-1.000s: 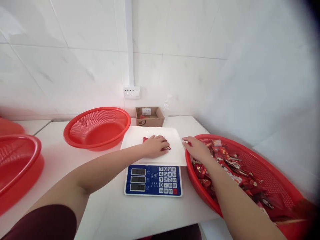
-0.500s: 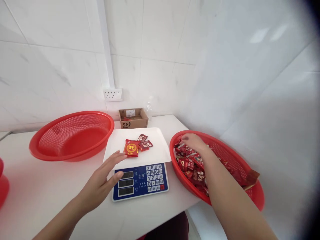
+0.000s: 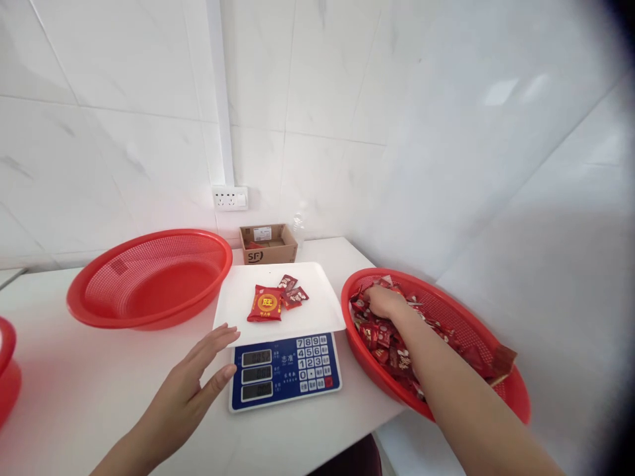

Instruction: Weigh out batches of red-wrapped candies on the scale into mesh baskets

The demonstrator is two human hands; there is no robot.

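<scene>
Several small red packets [image 3: 384, 337] fill the left part of a red basket [image 3: 357, 350] on the right. My right hand [image 3: 385, 302] is down among them, its fingertips hidden by the packets. On the white tray [image 3: 233, 281] of a blue-fronted scale [image 3: 288, 371] lies a larger red packet [image 3: 266, 304] with a gold round print, touching smaller dark red packets [image 3: 294, 295]. My left hand [image 3: 201, 370] hovers at the scale's left edge, fingers apart, holding nothing. Digits show on the scale's upper display.
A second red basket [image 3: 149, 284] stands at the left, with part of another red container [image 3: 7, 370] at the left edge. Behind the scale are an open cardboard box [image 3: 272, 254] and a clear bottle [image 3: 299, 225]. Walls rise behind and at the right.
My right hand has sunk deeper among the packets and its fingertips have gone out of sight. My left hand has drawn back from the large packet. The view has shifted slightly.
</scene>
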